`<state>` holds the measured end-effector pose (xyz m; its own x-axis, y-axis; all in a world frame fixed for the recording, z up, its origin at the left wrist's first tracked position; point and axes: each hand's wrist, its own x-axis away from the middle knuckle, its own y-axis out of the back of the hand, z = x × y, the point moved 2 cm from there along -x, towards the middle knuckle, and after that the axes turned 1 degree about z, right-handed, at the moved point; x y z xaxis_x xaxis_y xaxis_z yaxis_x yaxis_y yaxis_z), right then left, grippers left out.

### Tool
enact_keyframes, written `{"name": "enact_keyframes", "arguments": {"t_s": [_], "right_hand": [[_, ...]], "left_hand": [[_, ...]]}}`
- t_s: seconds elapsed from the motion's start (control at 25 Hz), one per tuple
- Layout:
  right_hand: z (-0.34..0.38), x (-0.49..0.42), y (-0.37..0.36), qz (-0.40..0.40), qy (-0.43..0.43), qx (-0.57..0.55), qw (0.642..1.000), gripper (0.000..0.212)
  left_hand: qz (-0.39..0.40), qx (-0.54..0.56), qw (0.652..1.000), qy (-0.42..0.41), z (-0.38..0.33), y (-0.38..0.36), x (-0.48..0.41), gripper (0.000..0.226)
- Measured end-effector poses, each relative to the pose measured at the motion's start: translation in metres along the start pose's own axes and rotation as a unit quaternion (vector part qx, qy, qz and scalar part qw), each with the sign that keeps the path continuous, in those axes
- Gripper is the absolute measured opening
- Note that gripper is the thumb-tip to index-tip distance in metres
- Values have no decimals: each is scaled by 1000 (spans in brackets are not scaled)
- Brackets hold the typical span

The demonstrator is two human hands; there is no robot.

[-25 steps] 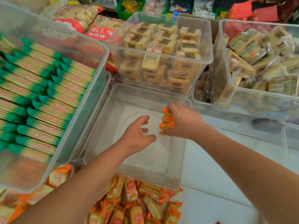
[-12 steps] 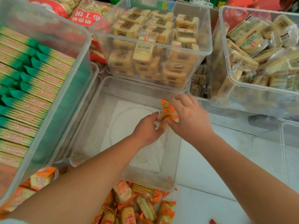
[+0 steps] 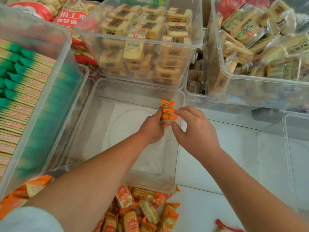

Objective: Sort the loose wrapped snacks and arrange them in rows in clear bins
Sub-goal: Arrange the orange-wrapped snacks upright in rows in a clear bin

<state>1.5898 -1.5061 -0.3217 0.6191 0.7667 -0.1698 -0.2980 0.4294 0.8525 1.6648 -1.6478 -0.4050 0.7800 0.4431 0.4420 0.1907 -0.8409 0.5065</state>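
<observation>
A small stack of orange-wrapped snacks [image 3: 168, 110] stands on edge near the far right corner of an otherwise bare clear bin [image 3: 100, 131]. My left hand [image 3: 153, 128] grips the stack from the left. From the right, my right hand [image 3: 194, 131] pinches it between thumb and fingers. A loose pile of orange-wrapped snacks [image 3: 140, 210] lies on the white surface just in front of the bin, below my forearms.
A clear bin of green-ended biscuit packs [image 3: 25, 91] in rows stands at left. Two clear bins of beige wrapped cakes sit behind, the middle cake bin [image 3: 147, 41] and the right cake bin [image 3: 260, 47]. Another clear bin's rim [image 3: 286, 148] shows at right.
My left hand came up from the bin floor and took hold of the orange stack beside my right hand. Both hands moved the stack toward the bin's far right corner.
</observation>
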Motion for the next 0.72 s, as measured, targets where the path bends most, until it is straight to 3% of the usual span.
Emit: {"name": "enact_keyframes", "arguments": {"t_s": [0.12,0.28,0.44,0.72], "right_hand": [[6,9,5,-1,-19,-13,1000,30],[14,26,15,5,-48,-29,998,31],[23,52,29,11,-84,-45,995,31],[54,159,26,93,-217,-147,961,20]], "left_hand": [[-8,20,1000,5,-4,3,2,50],[-37,51,997,54,3,4,6,16],[-59,73,991,99,-5,15,43,45],[-202,145,969,-6,-11,34,221,18]]}}
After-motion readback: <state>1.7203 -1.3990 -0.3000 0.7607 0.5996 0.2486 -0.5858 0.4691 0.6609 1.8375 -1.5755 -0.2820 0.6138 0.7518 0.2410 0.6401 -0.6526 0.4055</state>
